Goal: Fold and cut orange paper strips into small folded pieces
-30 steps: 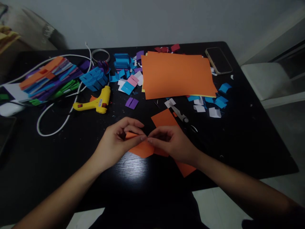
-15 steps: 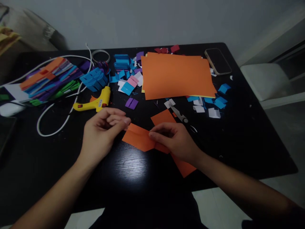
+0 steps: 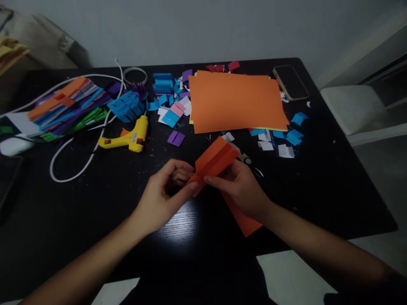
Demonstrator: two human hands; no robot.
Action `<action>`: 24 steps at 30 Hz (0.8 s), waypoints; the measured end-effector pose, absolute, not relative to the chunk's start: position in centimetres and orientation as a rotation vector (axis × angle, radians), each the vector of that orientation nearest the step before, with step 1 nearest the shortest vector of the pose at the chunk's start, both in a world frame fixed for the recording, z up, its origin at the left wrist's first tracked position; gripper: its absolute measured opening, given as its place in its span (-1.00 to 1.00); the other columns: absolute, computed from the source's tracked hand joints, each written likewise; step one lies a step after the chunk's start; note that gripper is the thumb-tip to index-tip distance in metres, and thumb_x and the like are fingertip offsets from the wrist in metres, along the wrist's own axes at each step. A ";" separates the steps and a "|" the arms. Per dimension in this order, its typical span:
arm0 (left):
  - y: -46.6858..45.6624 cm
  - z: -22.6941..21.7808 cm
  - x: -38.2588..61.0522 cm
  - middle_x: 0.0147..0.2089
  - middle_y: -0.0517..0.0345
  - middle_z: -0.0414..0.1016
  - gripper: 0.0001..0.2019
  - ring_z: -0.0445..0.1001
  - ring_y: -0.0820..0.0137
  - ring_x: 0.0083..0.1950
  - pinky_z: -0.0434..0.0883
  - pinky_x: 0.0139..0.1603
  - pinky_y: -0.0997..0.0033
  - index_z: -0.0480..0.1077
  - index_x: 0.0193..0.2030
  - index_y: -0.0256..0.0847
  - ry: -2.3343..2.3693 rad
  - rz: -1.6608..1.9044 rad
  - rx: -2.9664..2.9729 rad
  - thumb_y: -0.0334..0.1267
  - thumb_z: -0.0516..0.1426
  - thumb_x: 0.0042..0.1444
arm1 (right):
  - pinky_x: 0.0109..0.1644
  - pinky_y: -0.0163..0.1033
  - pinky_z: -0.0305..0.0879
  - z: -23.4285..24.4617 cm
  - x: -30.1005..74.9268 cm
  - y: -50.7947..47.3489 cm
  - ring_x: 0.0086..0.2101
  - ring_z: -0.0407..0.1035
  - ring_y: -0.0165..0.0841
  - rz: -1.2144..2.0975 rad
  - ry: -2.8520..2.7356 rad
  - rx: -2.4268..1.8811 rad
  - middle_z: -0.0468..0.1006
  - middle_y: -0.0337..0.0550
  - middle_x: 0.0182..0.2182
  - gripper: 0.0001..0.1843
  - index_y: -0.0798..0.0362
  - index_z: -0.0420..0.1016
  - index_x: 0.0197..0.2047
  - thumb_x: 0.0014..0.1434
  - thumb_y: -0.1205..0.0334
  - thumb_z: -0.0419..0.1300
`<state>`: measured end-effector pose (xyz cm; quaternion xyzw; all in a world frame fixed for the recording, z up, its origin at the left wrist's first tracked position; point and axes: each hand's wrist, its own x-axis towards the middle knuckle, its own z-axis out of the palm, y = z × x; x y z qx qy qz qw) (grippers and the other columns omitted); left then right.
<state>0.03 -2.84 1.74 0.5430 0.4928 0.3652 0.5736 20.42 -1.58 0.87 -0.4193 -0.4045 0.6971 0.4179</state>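
Observation:
Between my hands is a creased piece of orange paper (image 3: 218,156), raised above the black table and tilted up to the right. My left hand (image 3: 167,190) pinches its lower left end between thumb and fingers. On the near right side, my right hand (image 3: 243,184) grips the same paper, thumb in front and the other fingers behind it. Another orange paper strip (image 3: 244,218) lies on the table, partly hidden under my right hand and wrist. Just beyond that hand lies a craft knife or cutter (image 3: 244,158), mostly covered by the held paper.
A yellow glue gun (image 3: 127,137) lies left of centre, near a looping white cable (image 3: 60,180). Large orange sheets (image 3: 237,101) are stacked at the back, with folded coloured paper bits (image 3: 173,114) around them. A phone (image 3: 291,82) rests at the back right.
The orange paper has turned from lying sideways to slanting up and away. My left hand has moved right, closer to my right hand, and now pinches the paper's lower end.

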 end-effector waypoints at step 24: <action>-2.1 2.2 -0.6 -0.33 0.24 0.63 -0.89 0.57 0.45 -0.31 0.47 -0.30 0.56 0.60 -0.19 -0.15 1.277 0.853 1.427 -0.25 0.36 0.17 | -0.27 -0.25 0.51 1.0 20.4 -1.5 -0.35 0.55 -0.34 1.492 -1.247 -1.211 0.65 -0.26 -0.39 -0.80 -0.01 0.64 -0.31 0.03 0.19 0.54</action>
